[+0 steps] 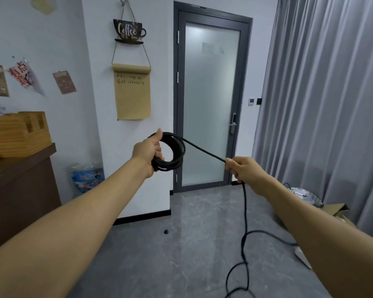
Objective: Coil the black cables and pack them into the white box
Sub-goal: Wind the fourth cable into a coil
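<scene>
My left hand (149,150) grips a round coil of black cable (177,153) made of several loops, held up in front of the door. A straight stretch of the same cable runs from the coil's top down to my right hand (243,169), which is closed around it. Below my right hand the loose cable (244,214) hangs to the grey floor and lies there in slack bends. A white edge, possibly the white box (303,258), shows on the floor beside my right forearm, mostly hidden.
A dark wooden counter (19,168) with a wooden rack stands at left. A frosted glass door (211,100) is straight ahead, grey curtains (323,104) at right. An open cardboard box (340,211) and a white appliance (304,194) lie on the floor at right. A small black object (166,231) sits on the floor.
</scene>
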